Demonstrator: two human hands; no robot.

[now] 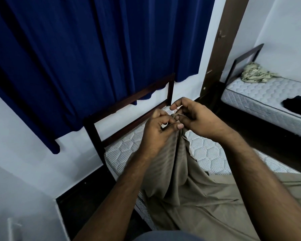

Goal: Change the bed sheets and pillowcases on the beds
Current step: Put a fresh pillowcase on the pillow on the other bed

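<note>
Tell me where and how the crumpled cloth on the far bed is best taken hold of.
Probably pinch the cloth at its raised bunched top, coming from above on the open near side. It lies heaped on the mattress, and the headboard blocks the far end.

A shared bedroom — two single beds with dark wooden frames (129,100), each carrying a bare quilted mattress (261,94), stand against white walls (24,145); a dark blue curtain (94,49) hangs behind the nearer headboard.

Blue curtain (87,54), black cloth (297,106)
</note>
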